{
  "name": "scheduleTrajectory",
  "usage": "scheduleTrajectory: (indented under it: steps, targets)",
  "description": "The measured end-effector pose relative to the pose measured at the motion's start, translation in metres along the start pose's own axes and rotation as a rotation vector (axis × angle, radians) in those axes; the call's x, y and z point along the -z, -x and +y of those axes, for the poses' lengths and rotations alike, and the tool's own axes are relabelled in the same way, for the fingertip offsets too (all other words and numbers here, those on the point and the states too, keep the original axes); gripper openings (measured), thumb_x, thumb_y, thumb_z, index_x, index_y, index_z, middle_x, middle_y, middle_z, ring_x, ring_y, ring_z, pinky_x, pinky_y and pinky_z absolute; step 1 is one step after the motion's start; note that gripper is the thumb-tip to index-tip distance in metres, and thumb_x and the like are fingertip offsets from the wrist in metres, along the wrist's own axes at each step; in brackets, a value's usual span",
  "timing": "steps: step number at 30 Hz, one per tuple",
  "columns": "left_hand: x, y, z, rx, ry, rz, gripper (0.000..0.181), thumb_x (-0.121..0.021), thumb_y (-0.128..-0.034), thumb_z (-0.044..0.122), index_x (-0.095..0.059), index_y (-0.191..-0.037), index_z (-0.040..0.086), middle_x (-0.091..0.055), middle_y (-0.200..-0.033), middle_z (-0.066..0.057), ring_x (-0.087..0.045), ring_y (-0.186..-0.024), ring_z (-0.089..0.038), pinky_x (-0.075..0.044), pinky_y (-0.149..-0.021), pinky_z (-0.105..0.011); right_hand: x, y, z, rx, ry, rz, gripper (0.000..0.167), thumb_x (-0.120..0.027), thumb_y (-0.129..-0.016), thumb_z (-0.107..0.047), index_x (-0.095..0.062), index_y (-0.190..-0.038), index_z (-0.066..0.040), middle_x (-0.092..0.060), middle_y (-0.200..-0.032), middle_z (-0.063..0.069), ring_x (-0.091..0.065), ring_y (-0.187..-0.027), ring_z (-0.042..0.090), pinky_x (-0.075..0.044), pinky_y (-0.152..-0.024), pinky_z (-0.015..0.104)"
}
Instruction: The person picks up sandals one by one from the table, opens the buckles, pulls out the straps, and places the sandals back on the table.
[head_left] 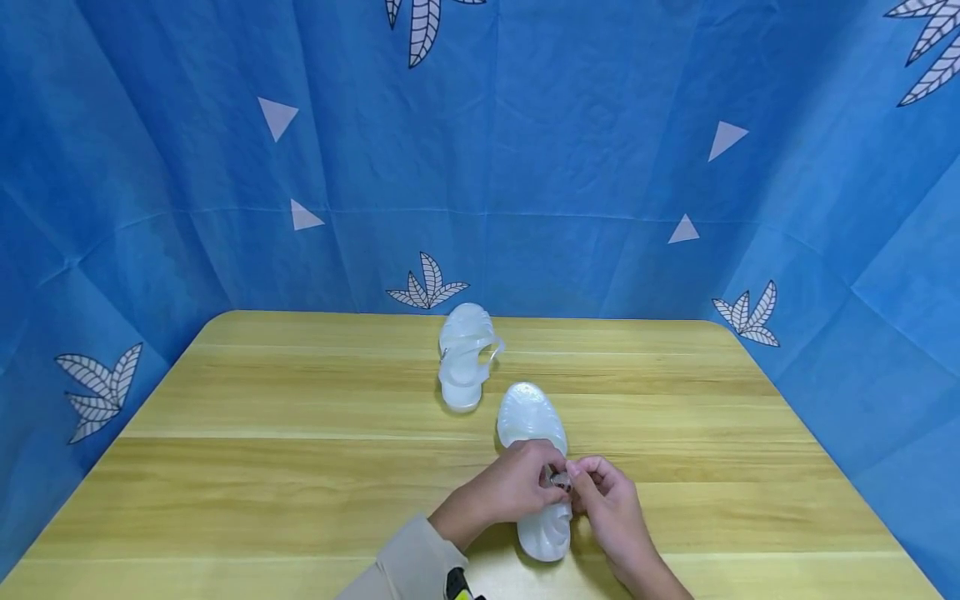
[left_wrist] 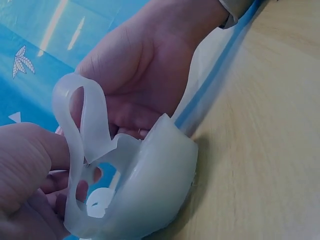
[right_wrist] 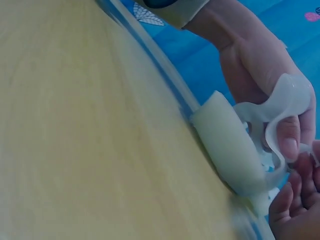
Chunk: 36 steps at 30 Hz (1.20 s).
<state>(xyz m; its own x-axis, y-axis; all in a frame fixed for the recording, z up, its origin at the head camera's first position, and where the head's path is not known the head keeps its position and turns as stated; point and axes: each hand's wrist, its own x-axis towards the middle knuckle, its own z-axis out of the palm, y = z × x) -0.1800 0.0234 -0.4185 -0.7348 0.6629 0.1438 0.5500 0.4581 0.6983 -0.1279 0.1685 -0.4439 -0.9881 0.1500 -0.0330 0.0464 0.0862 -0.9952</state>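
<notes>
A pearly white jelly sandal point(head_left: 531, 412) rests on the table with its toe pointing away. My left hand point(head_left: 517, 482) reaches across its middle and holds the strap at a small metal buckle point(head_left: 559, 481). On the sandal's right side, my right hand point(head_left: 611, 508) pinches the strap between thumb and fingers. Seen from the left wrist, the sandal's heel point(left_wrist: 160, 175) stands on the tabletop and a looped strap point(left_wrist: 75, 107) rises between both hands. The right wrist view has the left thumb behind the curved strap point(right_wrist: 275, 127); the strap's tip is partly hidden by fingers.
A second white sandal point(head_left: 463, 387) lies farther back, slightly left, its strap loose to the right. The wooden table point(head_left: 262, 483) ends at a blue cloth backdrop point(head_left: 570, 167) on the far side and both flanks.
</notes>
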Motion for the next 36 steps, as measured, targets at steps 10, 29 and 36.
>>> scheduleTrajectory:
  steps: [10,29,36]
  targets:
    - [0.015,0.003,-0.004,-0.019,-0.131,-0.065,0.028,-0.072,-0.0816,0.015,-0.069,-0.107,0.005,-0.065,-0.108,-0.001,-0.058,-0.103,-0.011,-0.045,-0.091,-0.022,0.010,0.003,0.001,-0.083,0.011,-0.109,0.015,-0.062,-0.087,-0.006,-0.057,-0.094,0.007,-0.058,-0.072,0.002,-0.053,-0.064,0.010,-0.047,-0.055,0.022]
    - [0.017,0.002,-0.017,0.099,0.109,-0.147,0.017,-0.073,-0.0817,0.015,-0.072,-0.098,0.010,-0.056,-0.090,0.008,-0.050,-0.082,-0.002,-0.043,-0.074,-0.018,0.019,0.001,-0.003,-0.176,-0.021,-0.230,0.019,-0.057,-0.089,-0.008,-0.055,-0.099,0.008,-0.054,-0.077,0.005,-0.051,-0.066,0.011,-0.044,-0.057,0.020]
    - [0.013,0.002,-0.025,0.054,0.298,-0.132,0.016,-0.071,-0.0830,0.014,-0.074,-0.098,0.009,-0.058,-0.085,0.006,-0.050,-0.079,-0.002,-0.045,-0.070,-0.018,0.027,-0.001,-0.004,-0.184,-0.164,-0.341,0.012,-0.056,-0.092,-0.012,-0.055,-0.096,-0.001,-0.052,-0.079,0.001,-0.049,-0.067,0.006,-0.042,-0.057,0.016]
